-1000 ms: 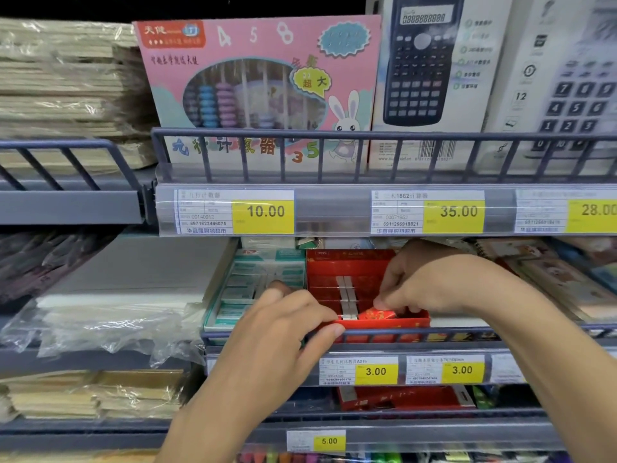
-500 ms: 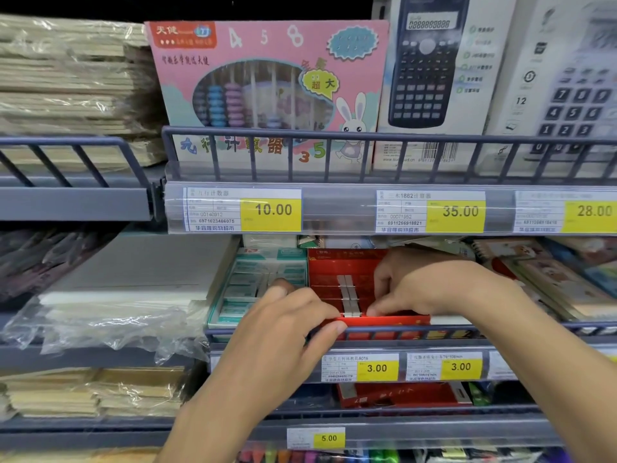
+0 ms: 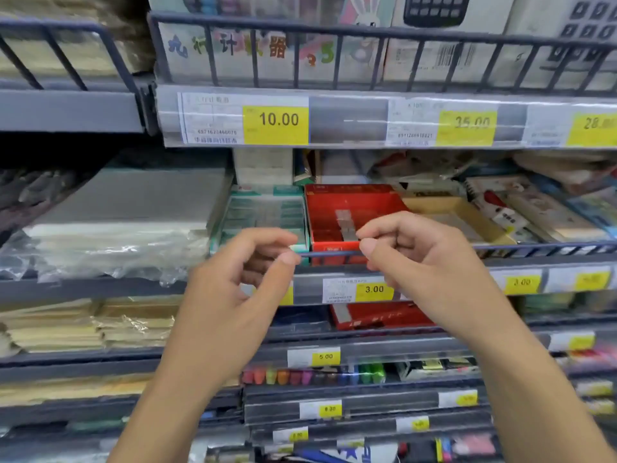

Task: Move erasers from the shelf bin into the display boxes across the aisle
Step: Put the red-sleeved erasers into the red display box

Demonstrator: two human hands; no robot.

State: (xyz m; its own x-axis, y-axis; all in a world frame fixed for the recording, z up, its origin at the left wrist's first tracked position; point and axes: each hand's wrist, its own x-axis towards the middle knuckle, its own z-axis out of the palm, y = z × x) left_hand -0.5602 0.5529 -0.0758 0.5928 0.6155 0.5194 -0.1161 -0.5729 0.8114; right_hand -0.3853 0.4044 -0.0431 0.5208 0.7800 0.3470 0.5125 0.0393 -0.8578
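Left hand [image 3: 240, 279] loosely curled, right hand [image 3: 410, 252] fingers curled, apparently empty, before red bin [image 3: 350, 208].

Red box [image 3: 354, 208]: top open; entry between upper shelf edge [image 3: 367, 120] and front wire rail [image 3: 500, 248]. Flanked closely by green box [image 3: 263, 212] and tan tray [image 3: 457, 218].

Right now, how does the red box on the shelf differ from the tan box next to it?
The red box is bright red with a printed front; the tan box is plain cardboard-coloured. The red box sits directly behind the right hand, which hides part of its front edge; the tan box lies further right, clear of both hands. Both are open-topped, look nearly empty, and stand side by side behind the same wire rail.
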